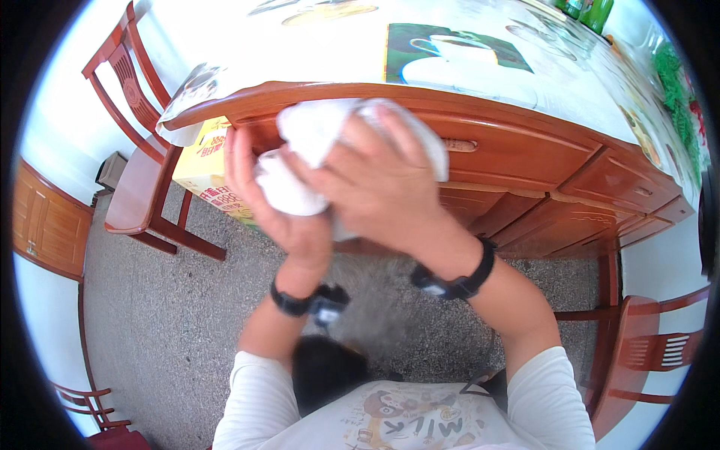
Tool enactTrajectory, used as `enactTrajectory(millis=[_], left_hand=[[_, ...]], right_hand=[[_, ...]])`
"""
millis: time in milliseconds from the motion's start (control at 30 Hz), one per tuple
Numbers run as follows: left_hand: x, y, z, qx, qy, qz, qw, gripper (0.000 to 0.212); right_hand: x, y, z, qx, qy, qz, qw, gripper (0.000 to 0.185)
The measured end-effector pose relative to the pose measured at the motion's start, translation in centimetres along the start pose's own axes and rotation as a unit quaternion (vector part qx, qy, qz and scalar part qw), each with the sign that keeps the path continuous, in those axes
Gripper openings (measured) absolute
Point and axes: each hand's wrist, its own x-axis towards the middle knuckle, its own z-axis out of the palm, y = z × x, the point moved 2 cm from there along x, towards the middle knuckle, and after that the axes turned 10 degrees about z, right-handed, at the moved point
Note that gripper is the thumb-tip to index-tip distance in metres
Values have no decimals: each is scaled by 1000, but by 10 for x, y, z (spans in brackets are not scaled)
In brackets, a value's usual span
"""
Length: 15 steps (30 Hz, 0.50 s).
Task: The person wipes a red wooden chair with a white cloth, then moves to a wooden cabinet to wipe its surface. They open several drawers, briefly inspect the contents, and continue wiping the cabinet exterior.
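Observation:
In front of the wooden cabinet's edge, my left hand (253,191) is curled around a bundle of white material (289,185), which may be paper or cloth. My right hand (382,185) lies over a larger white sheet (320,126) of similar look, its fingers spread across the folds and pressed against it. Part of the sheet shows beyond the right fingers. Both hands are close together and slightly blurred. Whether anything is wrapped inside the white material is hidden. A dark band with a small device sits on each wrist.
The wooden cabinet (506,163) has drawers and a patterned plastic cover (326,50) on top. Green bottles (596,14) stand at the back right. A yellow printed carton (202,163) and a wooden chair (132,191) are at left; another chair (635,349) is at lower right.

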Motion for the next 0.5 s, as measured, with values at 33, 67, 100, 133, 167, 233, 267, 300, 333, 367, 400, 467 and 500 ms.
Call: enactTrajectory(millis=[33, 67, 100, 133, 167, 233, 267, 300, 333, 367, 400, 467, 500], left_hand=[[-3, 8, 7, 5, -19, 18, 1000, 67], [-1, 14, 19, 39, -6, 45, 998, 70], [0, 21, 35, 69, 4, 70, 995, 73], [1, 25, 45, 74, 8, 114, 991, 78], [-2, 29, 53, 74, -7, 145, 987, 74], [-15, 47, 70, 74, -60, 199, 975, 65], [-29, 60, 85, 62, -98, 218, 969, 62], [-49, 68, 99, 62, -158, 247, 954, 58], [-69, 78, 110, 78, -192, 294, 933, 55], [-89, 85, 116, 96, -225, 341, 908, 52], [-110, 86, 117, 81, -270, 352, 893, 51], [-154, 81, 113, 69, -361, 347, 863, 55], [-174, 71, 109, 59, -396, 345, 849, 57]], right_hand=[[-7, 9, -9, -17, 7, 20, 1000, 40], [-9, 19, -21, -51, 10, 14, 999, 42], [-14, 32, -34, -90, 12, 11, 996, 45], [-27, 48, -43, -115, 26, 18, 993, 45], [-38, 62, -51, -127, 49, 39, 990, 44], [-59, 87, -75, -140, 100, 94, 981, 44], [-79, 108, -93, -138, 99, 132, 977, 49], [-101, 129, -105, -134, 97, 171, 971, 55], [-122, 142, -108, -122, 134, 202, 962, 62], [-140, 147, -107, -124, 140, 216, 958, 68], [-159, 152, -104, -125, 145, 230, 954, 74], [-207, 156, -96, -137, 106, 263, 949, 79], [-222, 151, -88, -141, 93, 254, 952, 78]])
